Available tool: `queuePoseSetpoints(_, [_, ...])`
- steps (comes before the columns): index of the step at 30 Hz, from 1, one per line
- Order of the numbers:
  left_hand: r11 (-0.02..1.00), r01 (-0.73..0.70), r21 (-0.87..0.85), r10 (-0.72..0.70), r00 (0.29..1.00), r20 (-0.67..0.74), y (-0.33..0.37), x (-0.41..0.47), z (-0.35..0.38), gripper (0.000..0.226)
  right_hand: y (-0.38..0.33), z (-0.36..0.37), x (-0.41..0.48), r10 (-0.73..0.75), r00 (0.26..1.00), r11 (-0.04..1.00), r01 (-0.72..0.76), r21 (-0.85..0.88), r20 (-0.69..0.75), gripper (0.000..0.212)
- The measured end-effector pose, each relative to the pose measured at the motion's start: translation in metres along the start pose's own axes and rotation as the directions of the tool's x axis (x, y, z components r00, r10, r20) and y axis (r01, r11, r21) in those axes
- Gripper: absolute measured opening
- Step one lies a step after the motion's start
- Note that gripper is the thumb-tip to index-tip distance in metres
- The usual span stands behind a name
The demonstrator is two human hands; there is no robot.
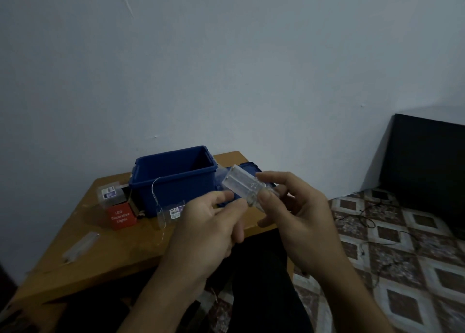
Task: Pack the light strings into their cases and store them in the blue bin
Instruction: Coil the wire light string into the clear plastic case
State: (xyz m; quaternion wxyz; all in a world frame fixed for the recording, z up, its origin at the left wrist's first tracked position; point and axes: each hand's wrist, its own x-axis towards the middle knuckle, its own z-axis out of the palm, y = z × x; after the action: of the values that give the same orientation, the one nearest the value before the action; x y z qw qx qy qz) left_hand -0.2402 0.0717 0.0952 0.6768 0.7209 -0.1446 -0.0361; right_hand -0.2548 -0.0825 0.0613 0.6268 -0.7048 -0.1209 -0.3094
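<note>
both hands are up in the middle of the frame, working on a clear plastic case (243, 184) held in the air, tilted with its far end toward the upper left. the right hand (298, 222) grips the case's near end, thumb on its near side and fingers curled around the back. the left hand (207, 223) pinches that same lower end between thumb and forefinger, the other fingers loosely curled beneath. inside the case something pale and tangled shows, too blurred to make out.

just behind the hands, the open blue bin (171, 194) sits on the wooden table (113, 259) against the wall, with its blue lid (250, 167) lying to the right of it, partly hidden by the case. a thin wire (155, 185) arcs up in front of the bin and drops to a second clear case (171, 213) with a label, just left of the left hand. further left stands a red box (120, 218) marked led decorative lights, a small labelled clear case (109, 193) on top of it. another clear case (80, 246) lies at the table's lower left. patterned floor tiles (402, 234) fill the right, a dark cable (364, 219) trailing across them.
</note>
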Motion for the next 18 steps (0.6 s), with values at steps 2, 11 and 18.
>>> queuePoseSetpoints(2, [0.999,-0.036,0.012,0.035,0.999,0.041,-0.001,0.001,-0.004,0.016,0.000,-0.001,0.001,0.033,0.999,0.998,-0.034,0.056,0.024,0.021])
queuePoseSetpoints(11, [0.986,-0.150,0.067,0.144,0.986,0.086,-0.008,0.004,-0.013,0.015,-0.007,-0.007,0.002,0.121,0.983,0.972,-0.146,0.185,0.137,0.018])
queuePoseSetpoints(18, [0.985,-0.168,0.040,0.163,0.980,0.112,-0.011,0.004,-0.012,0.020,-0.009,-0.009,0.002,0.169,0.973,0.957,-0.200,0.211,0.157,0.016])
